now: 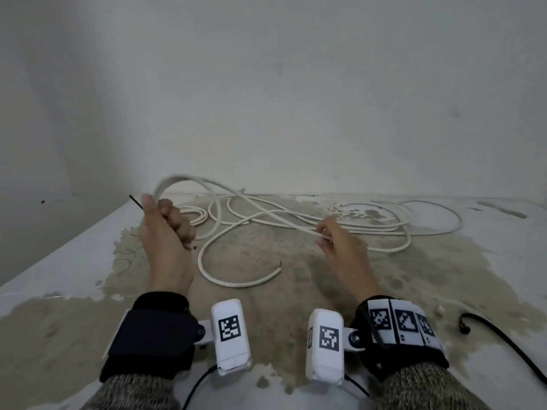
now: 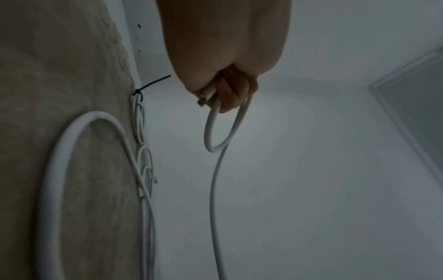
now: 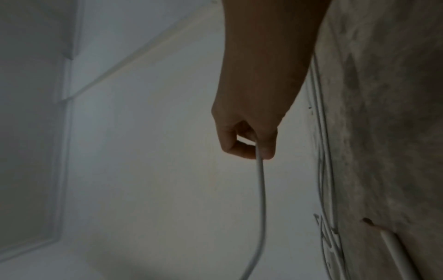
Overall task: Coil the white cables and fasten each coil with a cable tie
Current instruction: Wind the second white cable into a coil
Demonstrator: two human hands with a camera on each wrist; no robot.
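Observation:
My left hand [image 1: 165, 226] is raised in a fist above the table and grips the end and a small loop of a white cable [image 2: 210, 130]. From that loop the cable [image 1: 189, 178] arches over to my right hand [image 1: 328, 235], which pinches it between thumb and fingertips [image 3: 266, 151]. The rest lies in loose tangled curves [image 1: 236, 285] across the table. Behind the left hand a small tied coil [image 2: 139, 113] lies on the table, with a black cable tie [image 2: 153, 85] round it. The tie's tail [image 1: 134, 201] pokes out past my left thumb.
The table [image 1: 59, 261] is white with a worn beige patch and ends at a wall close behind the cables. Its left edge runs diagonally beside my left hand. A black cord [image 1: 503, 335] lies at the front right.

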